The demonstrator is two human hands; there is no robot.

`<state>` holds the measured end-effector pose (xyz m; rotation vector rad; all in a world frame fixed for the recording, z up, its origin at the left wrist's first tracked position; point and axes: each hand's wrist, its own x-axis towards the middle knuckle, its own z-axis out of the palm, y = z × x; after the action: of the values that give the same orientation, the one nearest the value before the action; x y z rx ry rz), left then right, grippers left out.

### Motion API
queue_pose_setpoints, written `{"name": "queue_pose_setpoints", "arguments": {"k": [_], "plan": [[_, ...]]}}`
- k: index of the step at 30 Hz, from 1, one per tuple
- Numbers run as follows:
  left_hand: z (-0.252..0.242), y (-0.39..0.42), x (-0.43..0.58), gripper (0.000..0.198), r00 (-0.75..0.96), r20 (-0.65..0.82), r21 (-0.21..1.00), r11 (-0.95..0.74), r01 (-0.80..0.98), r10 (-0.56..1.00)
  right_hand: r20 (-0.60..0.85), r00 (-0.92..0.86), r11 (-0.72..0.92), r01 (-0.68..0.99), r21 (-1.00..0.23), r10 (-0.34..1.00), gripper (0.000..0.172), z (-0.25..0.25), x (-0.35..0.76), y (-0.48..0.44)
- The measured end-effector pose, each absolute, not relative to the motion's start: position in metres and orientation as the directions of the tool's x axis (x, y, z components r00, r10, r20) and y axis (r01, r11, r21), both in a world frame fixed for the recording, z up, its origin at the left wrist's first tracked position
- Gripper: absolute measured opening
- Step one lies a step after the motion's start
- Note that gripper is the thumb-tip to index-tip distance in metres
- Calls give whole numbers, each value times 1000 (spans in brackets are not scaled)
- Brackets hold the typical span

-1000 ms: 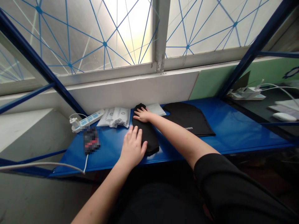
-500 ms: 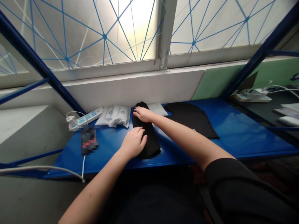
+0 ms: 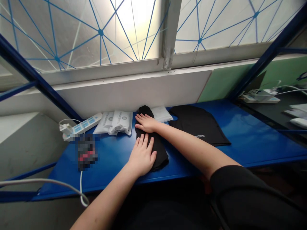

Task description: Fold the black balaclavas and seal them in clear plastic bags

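Observation:
A folded black cloth (image 3: 160, 155), a long narrow strip, lies lengthwise on the blue table (image 3: 115, 166). My left hand (image 3: 142, 156) rests flat on its near part, fingers spread and pointing away from me. Farther up the strip, my right hand (image 3: 146, 123) presses palm down with fingers stretched out. Neither hand grips anything. To the right lies a flat black balaclava (image 3: 192, 118) with a face cut-out on its left side and pale lettering near its lower hem. My right forearm passes over its lower left part.
Packaged grey-white pouches (image 3: 121, 123) lie left of the cloth, and a white packet (image 3: 161, 114) sits behind it. A power strip (image 3: 87, 124) and a blurred-out device (image 3: 86, 153) with a white cable are at the left. Blue frame bars (image 3: 35, 76) rise at both sides.
Both hands have flattened with fingers more spread. My right hand has slid slightly toward me along the cloth, and my left hand has moved a little right and nearer. The view has shifted slightly.

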<state>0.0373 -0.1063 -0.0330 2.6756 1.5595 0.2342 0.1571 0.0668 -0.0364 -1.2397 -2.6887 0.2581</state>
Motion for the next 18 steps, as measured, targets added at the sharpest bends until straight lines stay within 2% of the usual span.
{"name": "queue_pose_setpoints", "arguments": {"k": [4,8,14,18], "plan": [[-37,-106,36,64,484,103,104,-493,864,869,52,-550,546,805,-232,834,83,-36,146,109],[-36,-106,36,64,488,106,111,-498,860,866,59,-631,624,743,-243,774,81,-39,150,132],[-35,-107,36,64,485,108,126,-496,859,868,193,-718,743,641,-192,669,54,-34,163,139],[-33,-106,37,65,483,91,134,-491,861,871,269,-637,683,718,-134,723,44,-22,162,121]]}}
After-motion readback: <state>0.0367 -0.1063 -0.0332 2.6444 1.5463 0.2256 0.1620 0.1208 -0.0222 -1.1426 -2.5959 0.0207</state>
